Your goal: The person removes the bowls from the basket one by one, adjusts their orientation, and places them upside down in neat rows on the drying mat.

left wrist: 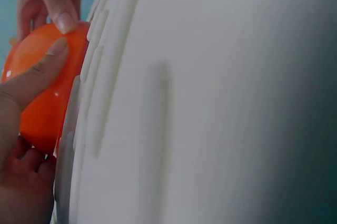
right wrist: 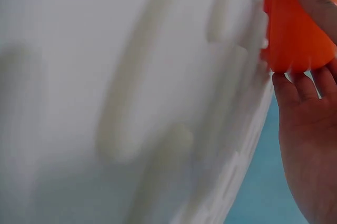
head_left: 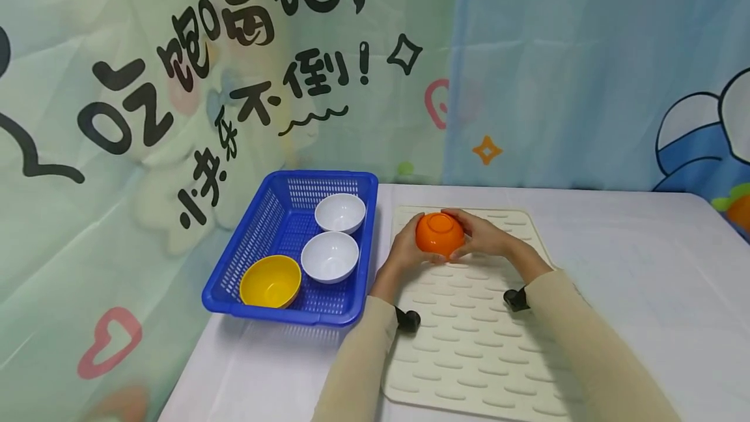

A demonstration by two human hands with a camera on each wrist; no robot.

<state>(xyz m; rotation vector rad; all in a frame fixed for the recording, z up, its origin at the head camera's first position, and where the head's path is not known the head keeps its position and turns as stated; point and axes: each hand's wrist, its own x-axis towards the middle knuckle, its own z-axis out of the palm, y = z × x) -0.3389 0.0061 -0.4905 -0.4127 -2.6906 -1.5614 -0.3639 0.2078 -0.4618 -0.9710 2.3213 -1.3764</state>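
Note:
An orange bowl (head_left: 441, 234) sits upside down at the far part of a cream ridged mat (head_left: 469, 344), its foot ring facing up. From its left side my left hand (head_left: 407, 247) grips it, thumb along the near wall. On the other side my right hand (head_left: 482, 236) holds it too, with fingers curving round the back and the thumb at the front. In the left wrist view both thumbs press the orange wall (left wrist: 39, 113), its rim right at the mat's ridges. The right wrist view shows fingertips (right wrist: 303, 83) against the bowl's side.
Left of the mat stands a blue plastic basket (head_left: 366, 292). Inside it are two white bowls (head_left: 340, 212) and a yellow bowl (head_left: 271, 282), all upright. A white cloth covers the table (head_left: 662, 292). Printed curtains (head_left: 562, 70) hang behind and to the left.

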